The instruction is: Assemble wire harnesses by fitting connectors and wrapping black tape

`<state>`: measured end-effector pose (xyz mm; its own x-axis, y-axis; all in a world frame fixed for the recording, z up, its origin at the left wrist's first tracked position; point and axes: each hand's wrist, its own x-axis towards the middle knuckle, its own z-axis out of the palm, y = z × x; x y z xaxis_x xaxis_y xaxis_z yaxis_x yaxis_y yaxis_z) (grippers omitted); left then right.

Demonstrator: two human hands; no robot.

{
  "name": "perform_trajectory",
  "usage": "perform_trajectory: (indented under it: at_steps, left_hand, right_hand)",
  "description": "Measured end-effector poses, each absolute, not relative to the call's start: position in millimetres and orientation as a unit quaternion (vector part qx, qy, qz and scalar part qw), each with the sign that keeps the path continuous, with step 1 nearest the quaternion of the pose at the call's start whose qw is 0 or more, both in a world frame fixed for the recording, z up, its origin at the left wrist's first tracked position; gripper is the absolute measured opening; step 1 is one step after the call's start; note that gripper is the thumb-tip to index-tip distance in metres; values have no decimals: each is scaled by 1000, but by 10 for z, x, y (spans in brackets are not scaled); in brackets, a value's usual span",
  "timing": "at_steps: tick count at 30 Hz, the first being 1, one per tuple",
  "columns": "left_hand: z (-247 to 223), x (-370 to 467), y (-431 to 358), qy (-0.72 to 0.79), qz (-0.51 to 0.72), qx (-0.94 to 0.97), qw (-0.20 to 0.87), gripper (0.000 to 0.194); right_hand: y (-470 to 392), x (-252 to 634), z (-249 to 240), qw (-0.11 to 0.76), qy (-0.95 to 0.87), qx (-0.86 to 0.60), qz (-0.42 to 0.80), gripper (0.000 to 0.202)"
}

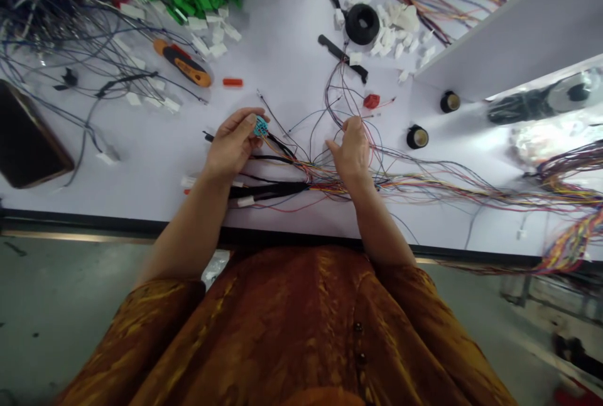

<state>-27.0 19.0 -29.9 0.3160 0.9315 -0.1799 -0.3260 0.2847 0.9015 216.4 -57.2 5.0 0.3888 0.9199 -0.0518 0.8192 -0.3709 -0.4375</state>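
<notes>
- Left hand [230, 145]: teal connector [260, 126] pinched, held over near half of tabletop [282, 48]
- Right hand [351, 151]: placed at wires, thumb spread; grip can't be told
- Wire bundle [424, 181] stretched toward right edge

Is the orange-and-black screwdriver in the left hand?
No, the left hand holds a small round teal connector, while the screwdriver lies on the white table.

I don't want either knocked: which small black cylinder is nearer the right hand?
The front-left cylinder; the other cylinder stands farther back and to the right.
</notes>
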Motion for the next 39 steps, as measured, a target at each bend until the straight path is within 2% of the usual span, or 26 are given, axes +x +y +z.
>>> perform_trajectory:
  at_steps: [3,8,10,13,16,18,21,23,24,26,27,31,32,33,37,39]
  left_hand:
    - [-324,-265,198,372,451,409,701,17]
    - [-359,-264,209,365,448,410,706,23]
    - [-370,-264,215,362,453,409,705,26]
    - [-388,-263,225,359,457,408,704,26]
    - [-408,-258,230,373,453,411,698,23]
    - [-420,-253,230,381,450,410,696,22]
    - [-431,-249,229,386,444,406,699,20]
    - [-429,-248,228,388,443,405,699,20]
    - [-424,-248,227,389,444,403,699,20]
    - [-413,-250,224,387,448,398,700,19]
    - [-407,-251,223,384,450,396,702,18]
    - [-398,-256,222,365,459,389,710,18]
    - [-401,-256,224,364,464,385,710,18]
    - [-405,-255,226,363,468,382,709,19]
    - [-410,-241,228,370,477,368,707,22]
    - [-395,-231,222,377,476,358,709,23]
  right_hand:
    - [-539,2037,158,119,-606,-763,190,12]
    - [-418,1721,313,8,-655,-729,198,19]
    - [-391,1599,329,-5,-654,-734,185,29]
    - [-397,1506,295,3,-648,-736,194,32]
    - [-455,1572,211,107,-632,-728,245,27]
    - [-502,1702,153,241,-592,-707,303,16]
    - [-523,1972,96,458,-437,-677,374,7]
    - [-482,2149,88,561,-327,-661,376,5]
    - [-448,2220,92,586,-295,-658,369,5]
    - [-367,2306,117,570,-303,-676,354,4]
    - [-327,2317,138,531,-342,-692,350,5]
    - [-215,2227,305,266,-559,-688,380,7]
    - [-195,2196,366,235,-585,-667,396,7]
    - [-174,2170,429,240,-592,-651,410,6]
    - [-69,2088,582,400,-532,-619,416,10]
    - [-36,2019,545,423,-534,-614,399,13]
